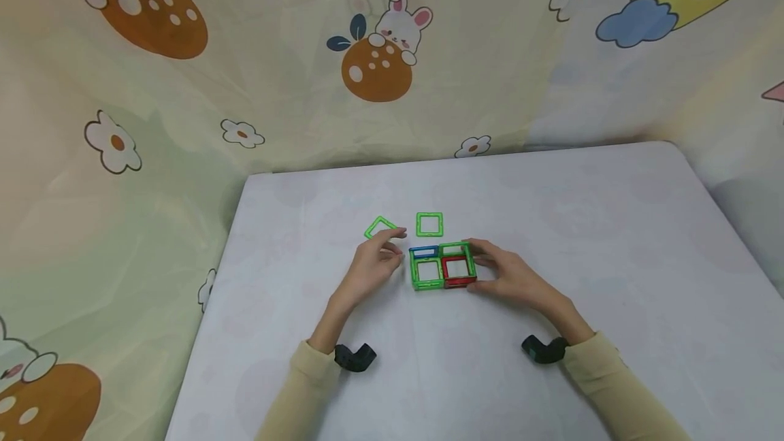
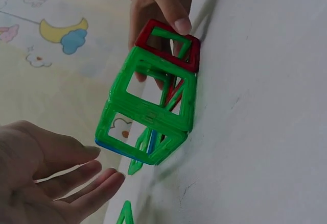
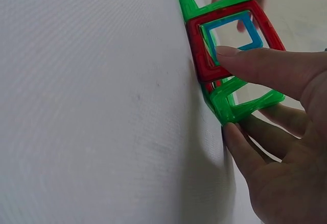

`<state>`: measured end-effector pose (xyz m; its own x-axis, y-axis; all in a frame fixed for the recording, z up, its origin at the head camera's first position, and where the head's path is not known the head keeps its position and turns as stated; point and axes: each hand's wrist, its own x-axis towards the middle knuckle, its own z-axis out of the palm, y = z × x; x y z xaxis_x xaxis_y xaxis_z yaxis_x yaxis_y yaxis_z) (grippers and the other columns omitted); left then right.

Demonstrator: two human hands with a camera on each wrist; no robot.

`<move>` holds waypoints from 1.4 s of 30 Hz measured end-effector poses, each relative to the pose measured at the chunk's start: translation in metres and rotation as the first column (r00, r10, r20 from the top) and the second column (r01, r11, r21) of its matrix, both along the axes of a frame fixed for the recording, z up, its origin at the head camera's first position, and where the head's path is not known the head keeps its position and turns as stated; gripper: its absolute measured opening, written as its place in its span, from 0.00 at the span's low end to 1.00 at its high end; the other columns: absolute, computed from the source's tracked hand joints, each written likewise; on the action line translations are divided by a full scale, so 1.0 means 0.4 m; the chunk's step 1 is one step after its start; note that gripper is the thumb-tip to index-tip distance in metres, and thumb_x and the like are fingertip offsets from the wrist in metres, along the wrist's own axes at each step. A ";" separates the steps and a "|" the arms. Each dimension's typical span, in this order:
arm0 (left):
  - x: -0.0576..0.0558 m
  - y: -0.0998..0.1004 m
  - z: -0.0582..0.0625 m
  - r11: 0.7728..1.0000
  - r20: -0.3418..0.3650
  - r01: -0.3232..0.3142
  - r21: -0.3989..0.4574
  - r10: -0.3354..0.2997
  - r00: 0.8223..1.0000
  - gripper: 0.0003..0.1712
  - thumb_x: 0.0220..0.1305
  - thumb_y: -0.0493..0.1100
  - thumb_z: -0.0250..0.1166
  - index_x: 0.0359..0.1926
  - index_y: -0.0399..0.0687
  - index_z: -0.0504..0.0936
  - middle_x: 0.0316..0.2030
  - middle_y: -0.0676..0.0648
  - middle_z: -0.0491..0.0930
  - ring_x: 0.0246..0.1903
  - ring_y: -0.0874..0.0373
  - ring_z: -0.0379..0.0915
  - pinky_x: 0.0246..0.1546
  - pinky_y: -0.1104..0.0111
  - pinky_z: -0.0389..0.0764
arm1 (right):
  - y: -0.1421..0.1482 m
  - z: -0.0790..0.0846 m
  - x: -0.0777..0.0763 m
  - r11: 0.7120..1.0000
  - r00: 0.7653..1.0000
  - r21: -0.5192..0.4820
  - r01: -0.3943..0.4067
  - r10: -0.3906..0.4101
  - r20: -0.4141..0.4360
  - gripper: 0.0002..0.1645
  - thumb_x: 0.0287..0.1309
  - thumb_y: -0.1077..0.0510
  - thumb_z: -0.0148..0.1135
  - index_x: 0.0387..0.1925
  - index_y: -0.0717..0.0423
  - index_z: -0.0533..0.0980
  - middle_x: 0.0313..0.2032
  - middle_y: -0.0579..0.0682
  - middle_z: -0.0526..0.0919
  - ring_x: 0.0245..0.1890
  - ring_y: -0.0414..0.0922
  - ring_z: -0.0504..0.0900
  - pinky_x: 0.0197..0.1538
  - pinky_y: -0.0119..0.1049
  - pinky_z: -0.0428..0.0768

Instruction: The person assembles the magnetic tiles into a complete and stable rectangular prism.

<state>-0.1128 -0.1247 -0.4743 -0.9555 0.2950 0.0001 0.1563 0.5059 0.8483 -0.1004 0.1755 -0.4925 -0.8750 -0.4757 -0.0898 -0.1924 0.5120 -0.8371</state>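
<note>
A small box-like structure of magnetic tiles [image 1: 429,284], made of green, red and blue square frames, sits on the table. My right hand [image 1: 511,278] holds its right end; in the right wrist view the thumb presses a red tile [image 3: 196,50] while fingers touch a green tile [image 3: 222,106] at the end. To the left, my left hand [image 1: 370,267] hovers with fingers loosely bent and nothing in them. A gap separates it from the green tiles [image 2: 148,114] in the left wrist view. Partly under the left hand in the head view lies a loose green tile [image 1: 371,229].
Another loose green square tile [image 1: 429,214] lies behind the structure. The white-covered table [image 1: 429,373] meets a patterned cloth [image 1: 294,87] at its back and left. Dark wrist devices [image 1: 355,359] sit beside both cuffs.
</note>
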 end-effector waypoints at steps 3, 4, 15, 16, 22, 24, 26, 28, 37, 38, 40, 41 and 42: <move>-0.031 0.011 -0.001 1.000 -0.045 0.008 -0.008 -0.009 0.999 0.28 0.67 0.29 0.65 0.67 0.40 0.75 0.62 0.44 0.79 0.53 0.54 0.81 0.54 0.67 0.84 | 0.002 -0.002 0.001 1.000 1.000 0.009 0.007 -0.007 0.003 0.49 0.54 0.64 0.77 0.74 0.61 0.63 0.70 0.67 0.70 0.65 0.66 0.76 0.63 0.53 0.79; -0.041 0.016 -0.002 1.000 -0.053 0.014 -0.013 -0.015 0.998 0.27 0.67 0.30 0.66 0.67 0.39 0.76 0.62 0.44 0.79 0.53 0.53 0.80 0.54 0.67 0.83 | 0.003 -0.003 0.001 1.000 1.000 0.012 0.010 -0.010 0.003 0.49 0.54 0.64 0.77 0.74 0.61 0.63 0.70 0.67 0.71 0.65 0.66 0.76 0.63 0.54 0.79; -0.165 0.067 -0.020 0.976 -0.104 0.145 -0.160 -0.163 0.981 0.30 0.65 0.37 0.73 0.67 0.39 0.77 0.65 0.42 0.77 0.65 0.48 0.75 0.66 0.58 0.76 | 0.001 -0.007 -0.002 1.000 0.999 0.015 0.015 -0.016 0.043 0.50 0.55 0.61 0.78 0.74 0.60 0.62 0.69 0.66 0.72 0.66 0.64 0.76 0.64 0.54 0.78; -0.175 0.071 -0.021 0.970 -0.101 0.157 -0.187 -0.178 0.979 0.31 0.65 0.38 0.73 0.67 0.39 0.77 0.66 0.42 0.77 0.66 0.48 0.73 0.67 0.57 0.74 | 0.001 -0.008 -0.002 1.000 0.999 0.018 0.016 -0.017 0.048 0.50 0.55 0.60 0.78 0.74 0.60 0.62 0.69 0.66 0.72 0.66 0.64 0.76 0.65 0.54 0.78; -0.210 0.101 -0.030 0.925 -0.052 0.248 -0.287 -0.273 0.961 0.33 0.65 0.38 0.72 0.69 0.36 0.74 0.69 0.38 0.72 0.71 0.43 0.65 0.72 0.53 0.67 | 0.005 -0.009 -0.003 1.000 0.998 0.022 0.019 -0.020 0.056 0.50 0.55 0.59 0.78 0.75 0.58 0.62 0.70 0.65 0.71 0.67 0.64 0.76 0.65 0.52 0.78; -0.214 0.105 -0.037 0.913 -0.060 0.262 -0.313 -0.294 0.954 0.34 0.64 0.38 0.73 0.69 0.36 0.74 0.69 0.37 0.72 0.70 0.42 0.65 0.72 0.53 0.67 | 0.005 -0.007 -0.003 1.000 0.998 0.020 0.018 -0.019 0.060 0.50 0.55 0.59 0.78 0.75 0.58 0.62 0.71 0.65 0.71 0.67 0.64 0.75 0.65 0.52 0.78; -0.218 0.107 -0.044 0.904 -0.077 0.265 -0.336 -0.307 0.949 0.34 0.63 0.39 0.74 0.68 0.36 0.75 0.68 0.37 0.73 0.69 0.41 0.66 0.71 0.53 0.68 | 0.006 -0.005 -0.002 1.000 0.998 0.018 0.017 -0.018 0.063 0.49 0.56 0.59 0.77 0.75 0.58 0.62 0.71 0.65 0.70 0.67 0.64 0.75 0.65 0.53 0.78; -0.221 0.107 -0.049 0.898 -0.093 0.263 -0.353 -0.314 0.945 0.35 0.63 0.40 0.74 0.68 0.36 0.75 0.67 0.37 0.73 0.67 0.41 0.66 0.70 0.53 0.69 | 0.007 -0.002 0.000 1.000 0.998 0.024 0.018 -0.019 0.063 0.49 0.56 0.59 0.77 0.75 0.58 0.62 0.71 0.66 0.70 0.67 0.64 0.75 0.65 0.53 0.78; -0.223 0.110 -0.061 0.885 -0.072 0.245 -0.396 -0.296 0.952 0.35 0.64 0.43 0.74 0.69 0.37 0.75 0.64 0.37 0.70 0.62 0.42 0.63 0.65 0.53 0.70 | 0.004 0.009 0.003 1.000 0.998 0.025 0.018 -0.019 0.058 0.50 0.55 0.61 0.77 0.74 0.62 0.62 0.69 0.67 0.72 0.65 0.64 0.77 0.63 0.51 0.79; -0.222 0.110 -0.060 0.885 -0.066 0.244 -0.396 -0.292 0.954 0.35 0.64 0.43 0.74 0.68 0.37 0.75 0.63 0.37 0.70 0.61 0.42 0.63 0.64 0.53 0.70 | 0.004 0.010 0.004 1.000 0.998 0.025 0.018 -0.020 0.060 0.50 0.55 0.61 0.77 0.74 0.62 0.62 0.69 0.67 0.72 0.65 0.64 0.77 0.63 0.51 0.79; -0.221 0.109 -0.060 0.884 -0.054 0.242 -0.399 -0.286 0.957 0.34 0.65 0.43 0.74 0.68 0.37 0.75 0.62 0.37 0.70 0.60 0.43 0.62 0.63 0.54 0.71 | 0.004 0.010 0.004 0.999 0.998 0.026 0.021 -0.023 0.060 0.50 0.55 0.61 0.77 0.74 0.62 0.62 0.69 0.67 0.72 0.65 0.64 0.77 0.63 0.51 0.79; -0.220 0.109 -0.059 0.884 -0.048 0.242 -0.399 -0.284 0.958 0.34 0.65 0.44 0.74 0.68 0.38 0.75 0.61 0.37 0.70 0.59 0.44 0.62 0.62 0.54 0.71 | 0.004 0.010 0.005 0.999 0.998 0.027 0.023 -0.025 0.061 0.50 0.55 0.61 0.77 0.74 0.61 0.62 0.69 0.67 0.72 0.65 0.64 0.77 0.63 0.51 0.79; -0.219 0.107 -0.058 0.885 -0.046 0.240 -0.399 -0.281 0.959 0.34 0.65 0.44 0.74 0.68 0.38 0.76 0.61 0.37 0.70 0.59 0.45 0.63 0.61 0.55 0.72 | 0.004 0.009 0.005 0.999 0.998 0.030 0.024 -0.026 0.059 0.50 0.55 0.61 0.77 0.74 0.61 0.62 0.69 0.67 0.72 0.65 0.64 0.77 0.64 0.51 0.79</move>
<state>-0.2004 -0.0817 -0.4975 -0.8452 0.5293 -0.0737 0.4008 0.7190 0.5678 -0.0985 0.1770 -0.4887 -0.8793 -0.4503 -0.1553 -0.1300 0.5405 -0.8312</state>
